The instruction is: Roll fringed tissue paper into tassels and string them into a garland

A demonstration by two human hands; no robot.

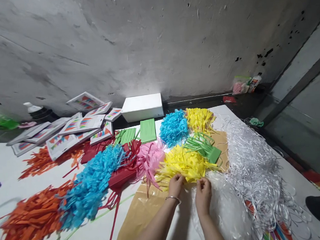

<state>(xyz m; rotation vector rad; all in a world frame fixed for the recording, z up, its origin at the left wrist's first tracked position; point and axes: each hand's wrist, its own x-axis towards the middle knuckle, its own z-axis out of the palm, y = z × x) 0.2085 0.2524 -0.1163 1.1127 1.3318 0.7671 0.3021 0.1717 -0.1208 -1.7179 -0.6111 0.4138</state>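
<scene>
My left hand (176,185) is closed in a pinch at the near edge of a yellow paper fringe bundle (184,162), its fingertips on the strips. Just to the right, my right hand (203,194) is also pinched, fingers curled, close to the lower edge of that bundle. Whatever lies between its fingertips is too small to make out. Against the yellow bundle lie pink paper fringe (151,156) on the left and green paper fringe (203,145) behind. A clear plastic bag (226,207) sits beside my right wrist, and brown paper wrapping (141,215) lies left of my left forearm.
A tangled heap of white string (254,167) covers the table's right side. Blue fringe (95,180), orange fringe (34,217) and dark red fringe (123,177) spread leftward. Flat printed boxes (83,123) pile up at the back left, beside a white box (142,106) along the wall.
</scene>
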